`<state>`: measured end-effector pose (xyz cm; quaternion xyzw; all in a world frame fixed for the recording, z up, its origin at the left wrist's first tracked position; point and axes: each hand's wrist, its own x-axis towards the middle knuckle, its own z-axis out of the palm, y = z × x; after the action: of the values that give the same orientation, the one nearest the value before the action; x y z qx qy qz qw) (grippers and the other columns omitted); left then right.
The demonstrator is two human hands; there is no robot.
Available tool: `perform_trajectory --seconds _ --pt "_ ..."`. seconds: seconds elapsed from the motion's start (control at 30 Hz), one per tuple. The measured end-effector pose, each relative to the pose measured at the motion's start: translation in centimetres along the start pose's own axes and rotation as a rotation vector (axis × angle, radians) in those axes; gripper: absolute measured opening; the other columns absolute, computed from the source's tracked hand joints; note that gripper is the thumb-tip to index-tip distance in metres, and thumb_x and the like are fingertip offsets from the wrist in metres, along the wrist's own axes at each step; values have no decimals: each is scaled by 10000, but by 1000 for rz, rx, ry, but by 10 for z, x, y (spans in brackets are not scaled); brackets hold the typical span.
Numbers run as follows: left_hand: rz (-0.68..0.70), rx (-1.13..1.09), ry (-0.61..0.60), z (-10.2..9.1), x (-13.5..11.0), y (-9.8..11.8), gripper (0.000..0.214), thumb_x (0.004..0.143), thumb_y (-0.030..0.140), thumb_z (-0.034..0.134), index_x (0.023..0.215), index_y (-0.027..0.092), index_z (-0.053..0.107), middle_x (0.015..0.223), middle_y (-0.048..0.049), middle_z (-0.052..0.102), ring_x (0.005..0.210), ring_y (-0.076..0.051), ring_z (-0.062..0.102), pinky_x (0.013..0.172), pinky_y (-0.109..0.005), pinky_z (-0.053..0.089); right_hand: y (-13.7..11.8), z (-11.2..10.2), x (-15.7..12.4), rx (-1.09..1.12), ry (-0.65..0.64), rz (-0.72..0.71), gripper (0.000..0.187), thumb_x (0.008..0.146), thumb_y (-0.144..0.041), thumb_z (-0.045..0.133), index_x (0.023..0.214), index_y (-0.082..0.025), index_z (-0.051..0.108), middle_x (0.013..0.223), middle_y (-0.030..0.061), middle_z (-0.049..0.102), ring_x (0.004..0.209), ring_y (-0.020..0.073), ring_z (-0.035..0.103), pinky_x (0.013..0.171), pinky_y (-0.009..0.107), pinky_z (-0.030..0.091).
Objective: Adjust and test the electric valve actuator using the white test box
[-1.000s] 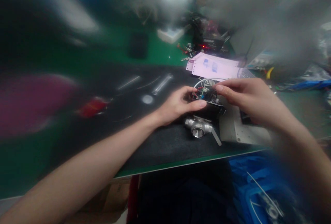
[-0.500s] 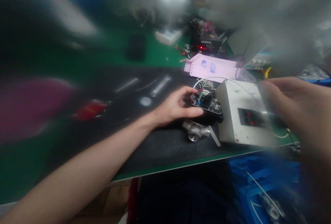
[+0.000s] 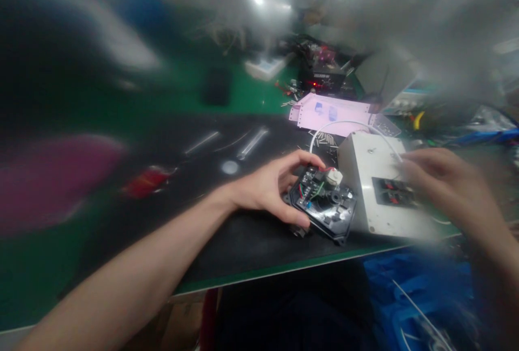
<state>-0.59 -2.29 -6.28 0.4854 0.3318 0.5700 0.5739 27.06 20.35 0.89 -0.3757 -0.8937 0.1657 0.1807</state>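
An open black box (image 3: 333,214), its circuit board (image 3: 311,187) and red wires (image 3: 326,169) bare, tilts in the left hand (image 3: 271,184); a white cable (image 3: 348,122) arches behind.

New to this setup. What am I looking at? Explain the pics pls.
There's no machine here: these are a person's two bare hands, seen by one camera worn on the head, looking forward and down. The edges are blurry.

The left hand holds an open black housing with wires and electronic parts inside. The right hand is at a thin white cable, beside a pale box; blur hides whether it grips the cable.

On the green table lies a black mat. Small metal pins are scattered behind the housing, with pink papers farther back. A blurred red item lies off to the left.
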Motion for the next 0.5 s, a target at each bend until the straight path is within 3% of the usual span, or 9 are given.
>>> perform_trajectory --seconds 0.23,0.5 --pt "-67 -5 -8 -2 -3 2 943 539 53 973 1347 304 555 1406 -57 597 1238 -240 636 1058 -359 546 3 2 1 17 19 -7 479 850 -702 655 1064 -288 765 1180 18 709 1020 260 702 768 374 532" --pt "-105 -29 -44 -5 -5 6 946 537 30 962 1343 307 552 1424 -63 586 1215 -226 645 1039 -348 557 3 3 9 -22 45 -5 490 862 -691 639 1145 -304 739 1169 25 723 918 258 702 734 381 498"
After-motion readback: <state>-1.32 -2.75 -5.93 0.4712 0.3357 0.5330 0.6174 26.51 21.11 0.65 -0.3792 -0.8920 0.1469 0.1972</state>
